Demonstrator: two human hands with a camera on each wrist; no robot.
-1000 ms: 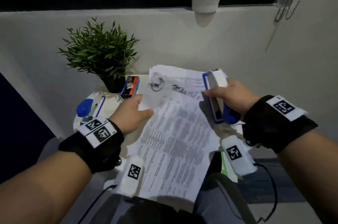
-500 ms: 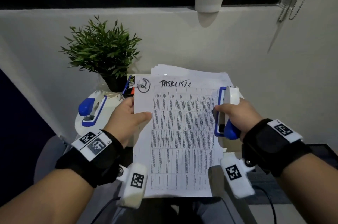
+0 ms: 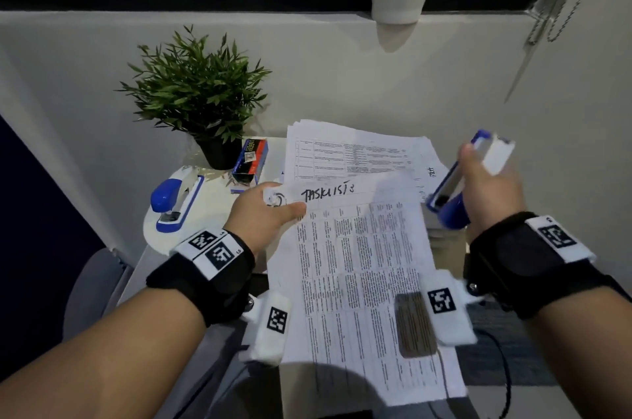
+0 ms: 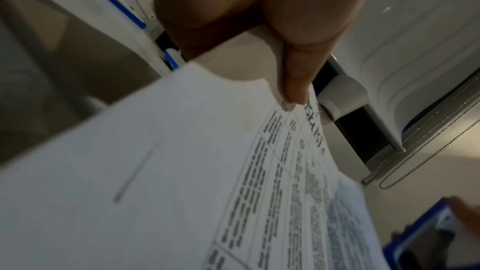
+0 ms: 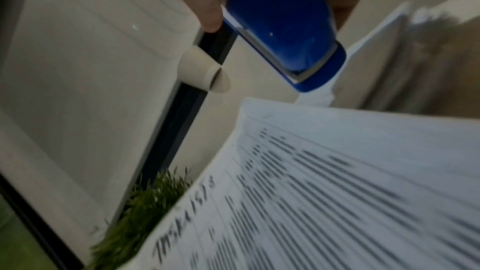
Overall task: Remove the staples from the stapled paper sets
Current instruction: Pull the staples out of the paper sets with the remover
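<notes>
Head view alone takes in the whole white worktop (image 3: 219,213): a potted plant (image 3: 195,100), loose paper stack (image 3: 352,151), a second blue stapler (image 3: 176,201) and a staples box (image 3: 249,158). Left wrist view shows the left hand (image 4: 259,17), thumb and fingers pinching the top-left corner of the stapled paper set (image 4: 182,182), held above the lap. Right wrist view shows the right hand (image 3: 485,182) wrapped round a blue-and-white stapler (image 5: 283,30), apart from the sheets.
</notes>
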